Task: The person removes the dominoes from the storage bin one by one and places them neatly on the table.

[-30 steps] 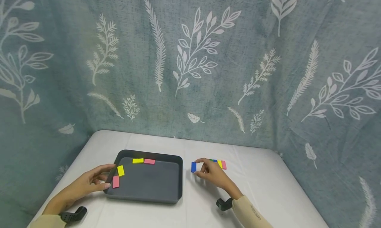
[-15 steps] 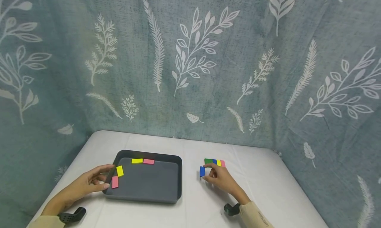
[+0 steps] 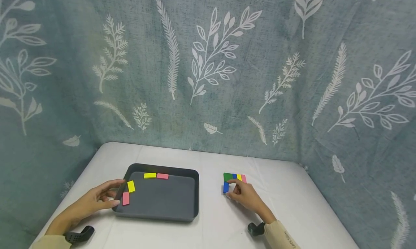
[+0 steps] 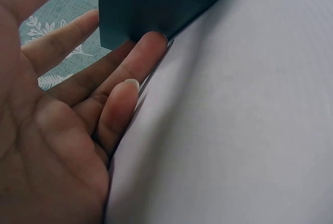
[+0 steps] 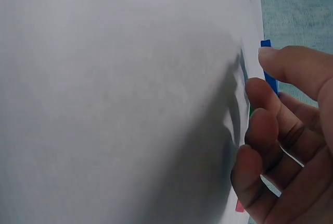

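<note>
On the left of the white tabletop (image 3: 208, 234), I have my left hand (image 3: 92, 202) against the dark tray's (image 3: 162, 198) left wall, fingers relaxed. Along that wall inside I see a pink block (image 3: 126, 198) and, farther back, a tilted yellow block (image 3: 131, 186); by the far wall lie another yellow block (image 3: 150, 175) and another pink block (image 3: 162, 176). Right of the tray, my right hand (image 3: 245, 196) pinches a blue block (image 3: 225, 187) at the near side of a green block (image 3: 229, 176); I can't tell whether they touch. Rightward, a second blue block (image 3: 234, 176), third yellow block (image 3: 239, 177) and third pink block (image 3: 243, 178) continue the row.
</note>
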The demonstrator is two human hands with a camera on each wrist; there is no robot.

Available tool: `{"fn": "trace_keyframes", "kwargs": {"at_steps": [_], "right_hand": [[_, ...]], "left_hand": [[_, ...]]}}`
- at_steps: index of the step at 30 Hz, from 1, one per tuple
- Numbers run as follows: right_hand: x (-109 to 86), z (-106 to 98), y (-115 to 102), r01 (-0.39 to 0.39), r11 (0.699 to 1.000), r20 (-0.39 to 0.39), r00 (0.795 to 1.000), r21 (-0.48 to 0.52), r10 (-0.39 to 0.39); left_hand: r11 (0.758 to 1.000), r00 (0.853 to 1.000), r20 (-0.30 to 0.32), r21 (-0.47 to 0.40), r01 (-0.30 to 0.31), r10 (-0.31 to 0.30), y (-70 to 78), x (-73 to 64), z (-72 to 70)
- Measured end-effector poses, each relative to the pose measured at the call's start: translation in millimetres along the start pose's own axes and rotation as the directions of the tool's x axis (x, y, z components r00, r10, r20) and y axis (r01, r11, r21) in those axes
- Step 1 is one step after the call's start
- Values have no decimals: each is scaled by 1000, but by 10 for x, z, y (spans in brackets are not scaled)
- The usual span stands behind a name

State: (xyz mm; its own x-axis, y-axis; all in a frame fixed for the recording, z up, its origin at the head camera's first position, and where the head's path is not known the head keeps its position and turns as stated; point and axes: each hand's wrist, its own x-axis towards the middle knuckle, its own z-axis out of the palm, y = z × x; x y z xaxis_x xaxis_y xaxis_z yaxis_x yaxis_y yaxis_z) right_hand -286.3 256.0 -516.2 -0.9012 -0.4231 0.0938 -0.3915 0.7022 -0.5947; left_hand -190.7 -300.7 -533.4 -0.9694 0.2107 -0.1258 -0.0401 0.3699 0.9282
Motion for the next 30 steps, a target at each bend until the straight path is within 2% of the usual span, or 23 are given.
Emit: {"fn": "trace_keyframes", "kwargs": {"at_steps": [6,21,30], "right_hand": [[13,0,69,-8,1000,-13,1000,-20,8],[54,48,88,-46,996,-38,998,-75,43],[62,46,60,-63,995,-47,997,-78,59]], "left_hand": [[1000,1000,-21,4,-16,16,-21,14,18],[1000,1000,-11,4,4,-4,-1,4,9],[1000,1000,-4,-6,-7,7,8,-9,-9]]}}
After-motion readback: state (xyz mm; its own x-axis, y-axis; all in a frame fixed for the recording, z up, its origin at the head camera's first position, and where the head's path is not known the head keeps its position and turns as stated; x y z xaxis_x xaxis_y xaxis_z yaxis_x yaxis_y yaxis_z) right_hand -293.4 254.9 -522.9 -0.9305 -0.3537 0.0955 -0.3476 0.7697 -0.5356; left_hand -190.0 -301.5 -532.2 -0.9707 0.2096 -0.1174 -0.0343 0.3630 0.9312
